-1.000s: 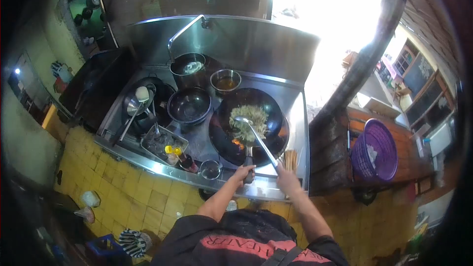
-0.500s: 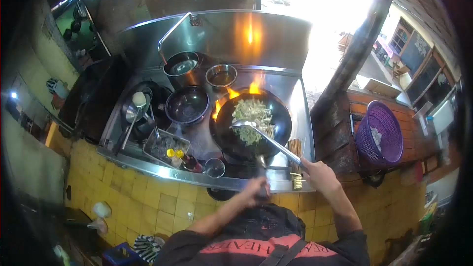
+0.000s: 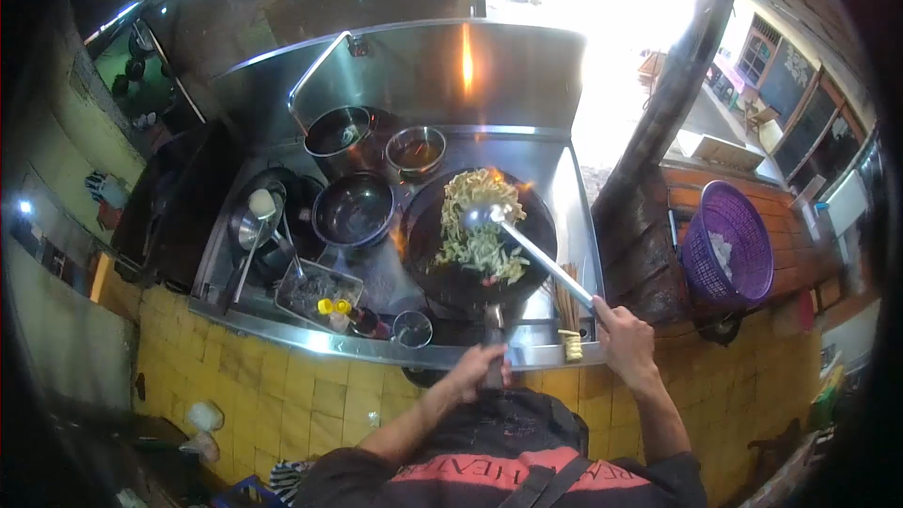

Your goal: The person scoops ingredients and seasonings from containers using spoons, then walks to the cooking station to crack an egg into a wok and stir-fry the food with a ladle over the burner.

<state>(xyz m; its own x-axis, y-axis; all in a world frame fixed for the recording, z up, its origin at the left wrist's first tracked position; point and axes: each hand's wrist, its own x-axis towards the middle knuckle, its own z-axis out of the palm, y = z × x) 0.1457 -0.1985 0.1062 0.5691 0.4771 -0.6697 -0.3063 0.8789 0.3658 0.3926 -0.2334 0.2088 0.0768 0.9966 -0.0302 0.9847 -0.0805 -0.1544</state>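
Observation:
A black wok (image 3: pixel 428 273) sits on the stove with pale green and yellowish chopped food (image 3: pixel 484 249) heaped inside. My left hand (image 3: pixel 478 372) is closed around the wok's handle (image 3: pixel 495 322), close to the counter's front edge. In my right hand (image 3: pixel 625 341) is the long handle of a metal ladle (image 3: pixel 550 261). The ladle's bowl rests against the food near the wok's middle; its underside contact is hidden. Small flames (image 3: pixel 517 185) lick over the wok's far rim.
Left of the wok stand a dark bowl (image 3: pixel 354 211), a steel pot (image 3: pixel 416 150) and a taller pot (image 3: pixel 339 136). Bottles with yellow caps (image 3: pixel 335 307) and a glass (image 3: pixel 412 329) line the front edge. A bamboo brush (image 3: pixel 571 343) lies right; a purple basket (image 3: pixel 691 254) sits beyond.
The ladle's bowl has moved up and away from me across the food. The food now reaches further toward the far rim. The flames have shrunk, and my left hand still grips the wok handle.

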